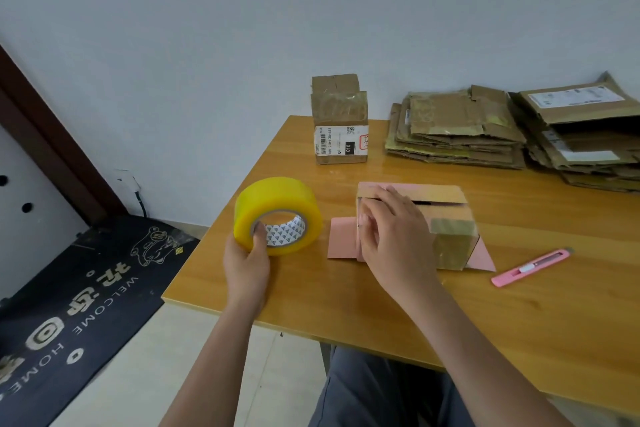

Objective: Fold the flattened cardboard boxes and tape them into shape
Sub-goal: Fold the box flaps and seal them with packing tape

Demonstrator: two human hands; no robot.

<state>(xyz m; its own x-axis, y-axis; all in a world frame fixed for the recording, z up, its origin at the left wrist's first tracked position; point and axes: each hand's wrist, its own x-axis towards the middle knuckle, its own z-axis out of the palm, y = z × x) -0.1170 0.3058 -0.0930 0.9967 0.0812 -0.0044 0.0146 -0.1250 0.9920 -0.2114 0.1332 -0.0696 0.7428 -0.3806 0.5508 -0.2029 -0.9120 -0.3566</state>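
A small cardboard box with pink inner flaps lies on the wooden table, partly folded, with old clear tape on its right end. My right hand lies over its left end, fingers pressing the flap. My left hand grips a big roll of yellow tape, thumb inside the core, at the table's left edge. A taped-up box stands upright at the back. Two stacks of flattened boxes lie at the back right.
A pink utility knife lies on the table right of the box. The table's left edge drops to a tiled floor with a dark welcome mat. My grey-trousered knee is under the front edge.
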